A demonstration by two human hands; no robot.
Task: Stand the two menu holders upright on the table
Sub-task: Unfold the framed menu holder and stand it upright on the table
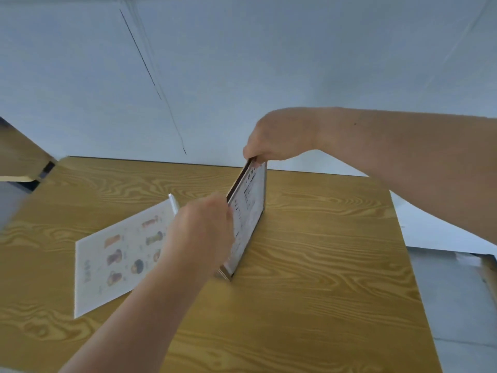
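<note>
Head cam shows roughly halfway: one menu holder (247, 219) is on edge mid-table (336, 265), right hand (279, 138) pinching its top corner, left hand (204, 230) curled around its near side. Second menu holder (118, 254) lies flat just left, untouched.

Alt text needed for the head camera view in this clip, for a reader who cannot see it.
Both hands hold one menu holder on edge on a wooden table: the right hand pinches its top corner, the left hand grips its near side. A second menu holder, printed with drink pictures, lies flat to the left.
</note>
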